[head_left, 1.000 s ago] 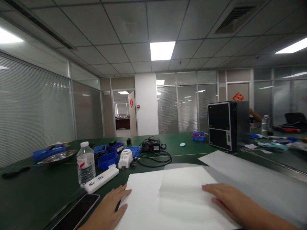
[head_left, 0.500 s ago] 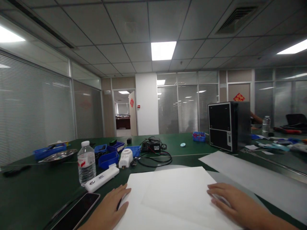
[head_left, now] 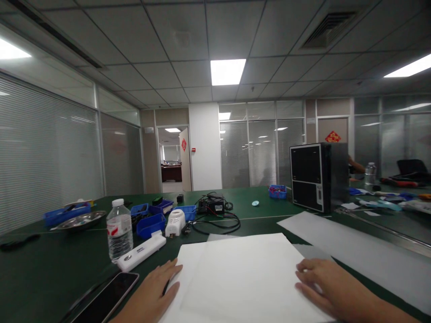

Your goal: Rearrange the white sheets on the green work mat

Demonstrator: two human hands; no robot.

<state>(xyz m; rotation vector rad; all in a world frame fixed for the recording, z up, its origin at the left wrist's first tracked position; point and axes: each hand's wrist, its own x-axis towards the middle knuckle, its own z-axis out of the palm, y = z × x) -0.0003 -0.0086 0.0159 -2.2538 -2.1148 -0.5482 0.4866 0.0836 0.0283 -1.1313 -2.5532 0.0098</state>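
White paper [head_left: 235, 278] fills the lower middle of the view, with a fainter edge across it suggesting more than one layer. At its left edge is my left hand [head_left: 150, 291], thumb over the paper and fingers along the side; a thin dark strip shows between them. Bent fingers of my right hand [head_left: 332, 287] grip the right edge, the thumb lower down. Beyond the paper, parts of a grey sheet [head_left: 311, 251] show. A black-screened phone [head_left: 104, 298] lies left of my left hand, near a long white device [head_left: 143, 252].
A water bottle [head_left: 119, 231] stands at the left, by blue bins [head_left: 151, 225] and a metal plate [head_left: 81, 221]. Farther back are a black adapter with cables [head_left: 215, 206] and a computer tower [head_left: 310, 177]. A long pale sheet [head_left: 336, 242] lies at right; someone's arm shows behind the tower.
My right hand has shifted slightly right and its fingers are more bent. The layers' faint edge has moved left, and the grey sheet behind shows a different outline. My left hand has barely moved.
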